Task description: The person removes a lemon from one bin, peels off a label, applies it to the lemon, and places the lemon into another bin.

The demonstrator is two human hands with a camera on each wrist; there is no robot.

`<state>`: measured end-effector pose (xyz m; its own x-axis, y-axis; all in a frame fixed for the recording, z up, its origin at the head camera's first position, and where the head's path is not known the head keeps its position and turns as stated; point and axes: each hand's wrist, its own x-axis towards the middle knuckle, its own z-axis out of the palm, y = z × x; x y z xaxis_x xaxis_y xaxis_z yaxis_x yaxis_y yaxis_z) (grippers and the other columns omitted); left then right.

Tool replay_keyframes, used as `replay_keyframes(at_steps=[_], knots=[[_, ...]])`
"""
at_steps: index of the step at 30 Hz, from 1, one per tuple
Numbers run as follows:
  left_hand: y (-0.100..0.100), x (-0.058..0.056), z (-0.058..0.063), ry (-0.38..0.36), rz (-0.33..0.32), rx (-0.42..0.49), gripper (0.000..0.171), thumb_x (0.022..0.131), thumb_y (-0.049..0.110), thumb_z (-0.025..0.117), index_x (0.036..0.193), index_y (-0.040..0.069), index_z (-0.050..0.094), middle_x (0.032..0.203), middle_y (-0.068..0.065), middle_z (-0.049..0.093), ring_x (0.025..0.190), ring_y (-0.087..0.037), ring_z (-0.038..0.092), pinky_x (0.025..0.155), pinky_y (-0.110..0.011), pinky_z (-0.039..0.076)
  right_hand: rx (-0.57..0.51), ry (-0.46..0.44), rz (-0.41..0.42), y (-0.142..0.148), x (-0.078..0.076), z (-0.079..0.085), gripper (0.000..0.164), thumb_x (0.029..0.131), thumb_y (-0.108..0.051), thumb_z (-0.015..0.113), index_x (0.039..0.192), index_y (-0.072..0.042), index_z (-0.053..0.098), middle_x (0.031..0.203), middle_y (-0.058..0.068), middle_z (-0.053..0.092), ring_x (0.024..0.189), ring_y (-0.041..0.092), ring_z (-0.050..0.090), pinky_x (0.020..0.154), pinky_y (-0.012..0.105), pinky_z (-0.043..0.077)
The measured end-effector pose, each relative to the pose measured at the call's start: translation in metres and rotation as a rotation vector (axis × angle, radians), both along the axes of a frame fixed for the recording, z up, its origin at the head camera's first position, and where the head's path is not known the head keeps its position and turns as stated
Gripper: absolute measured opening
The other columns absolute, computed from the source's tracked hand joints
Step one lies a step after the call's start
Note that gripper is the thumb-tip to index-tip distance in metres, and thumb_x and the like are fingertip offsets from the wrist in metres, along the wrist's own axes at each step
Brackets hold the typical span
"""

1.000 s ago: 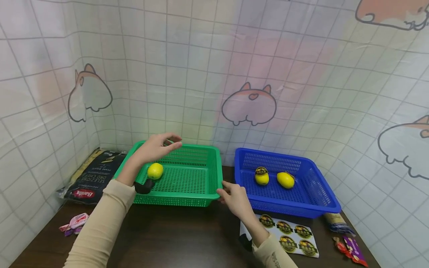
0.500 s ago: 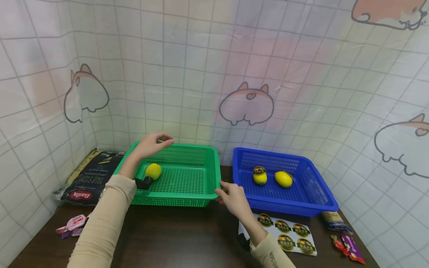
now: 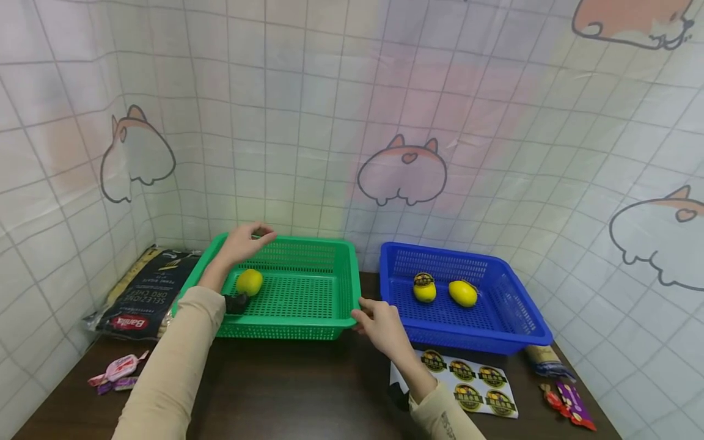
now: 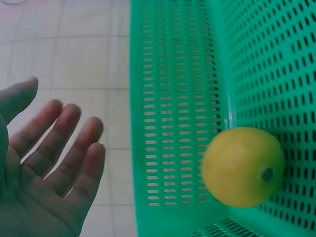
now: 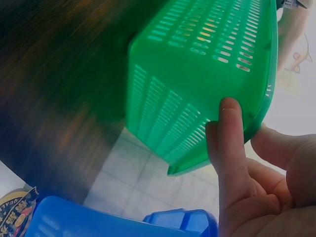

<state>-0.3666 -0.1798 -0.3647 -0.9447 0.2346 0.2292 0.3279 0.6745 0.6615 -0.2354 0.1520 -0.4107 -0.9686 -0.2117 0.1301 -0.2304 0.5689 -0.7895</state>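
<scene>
A green basket stands at the left centre of the table with a round yellow fruit in its left part. My left hand hovers at the back left of this basket. In the left wrist view the fingers are spread and lightly bent beside the rim, holding nothing. At the basket's right front corner, my right hand pinches the rim, fingers outside the wall and thumb at the edge, as the right wrist view shows. To the right, a blue basket contains a lemon and a yellow fruit with a dark label.
A sheet of round stickers lies under my right forearm. A black pasta bag leans at the left wall. Wrapped sweets lie front left, with a purple packet front right. A patterned curtain rises behind.
My left hand has drifted left, toward the green basket's back left corner. The right hand keeps its grip on the rim. The whole view has shifted slightly.
</scene>
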Motion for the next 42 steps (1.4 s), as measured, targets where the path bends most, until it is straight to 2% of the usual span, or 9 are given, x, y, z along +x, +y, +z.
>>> replay_keyframes(at_steps=[7,14,18,22,26,31,42], knots=[[-0.005,-0.007,-0.013,-0.071,-0.036,-0.11,0.05,0.104,0.041,0.047,0.135,0.002,0.056,0.135,-0.024,0.058,0.125,-0.043,0.053,0.102,-0.059,0.045,-0.001,-0.001,-0.002,-0.001,0.0,-0.001,0.045,0.1,-0.018,0.059,0.139,0.004,0.053,0.11,0.021,0.074,0.074,0.016,0.075,0.062,0.024,0.06],[-0.011,-0.01,-0.024,-0.172,-0.017,-0.221,0.051,0.105,0.041,0.046,0.136,0.001,0.054,0.14,-0.025,0.055,0.13,-0.046,0.049,0.106,-0.06,0.043,-0.005,-0.013,0.006,-0.002,0.0,-0.003,0.044,0.101,-0.018,0.059,0.139,0.004,0.053,0.11,0.021,0.074,0.074,0.016,0.075,0.062,0.024,0.06],[-0.015,-0.01,-0.03,-0.223,-0.003,-0.267,0.054,0.105,0.041,0.046,0.139,0.0,0.051,0.148,-0.029,0.045,0.136,-0.051,0.041,0.109,-0.064,0.039,-0.007,-0.004,0.002,-0.002,-0.001,-0.002,0.044,0.1,-0.018,0.059,0.138,0.003,0.054,0.11,0.02,0.075,0.073,0.015,0.075,0.061,0.023,0.06],[-0.017,-0.011,-0.032,-0.251,0.006,-0.304,0.058,0.104,0.042,0.046,0.143,-0.001,0.047,0.153,-0.032,0.036,0.139,-0.054,0.035,0.111,-0.066,0.036,-0.007,0.003,0.0,-0.003,-0.001,0.0,0.045,0.1,-0.02,0.059,0.138,0.003,0.054,0.109,0.02,0.075,0.072,0.014,0.074,0.061,0.022,0.059],[-0.018,-0.01,-0.032,-0.291,0.023,-0.34,0.061,0.104,0.042,0.048,0.145,-0.003,0.043,0.153,-0.033,0.036,0.138,-0.054,0.036,0.11,-0.065,0.037,-0.014,0.005,0.003,-0.002,0.0,0.0,0.045,0.1,-0.02,0.06,0.138,0.003,0.054,0.11,0.02,0.075,0.072,0.015,0.075,0.061,0.022,0.059],[-0.017,-0.01,-0.038,-0.337,0.036,-0.373,0.064,0.103,0.037,0.05,0.149,-0.005,0.036,0.154,-0.033,0.034,0.14,-0.053,0.034,0.111,-0.063,0.038,-0.021,0.008,0.002,0.0,0.0,-0.001,0.044,0.1,-0.02,0.06,0.138,0.003,0.055,0.111,0.02,0.075,0.073,0.015,0.075,0.061,0.022,0.059],[-0.017,-0.004,-0.041,-0.364,0.018,-0.412,0.057,0.102,0.027,0.053,0.146,-0.006,0.04,0.149,-0.033,0.04,0.134,-0.051,0.042,0.105,-0.059,0.045,-0.016,0.009,0.002,0.001,-0.001,-0.001,0.045,0.1,-0.018,0.06,0.138,0.004,0.054,0.11,0.022,0.074,0.072,0.016,0.075,0.06,0.023,0.06]])
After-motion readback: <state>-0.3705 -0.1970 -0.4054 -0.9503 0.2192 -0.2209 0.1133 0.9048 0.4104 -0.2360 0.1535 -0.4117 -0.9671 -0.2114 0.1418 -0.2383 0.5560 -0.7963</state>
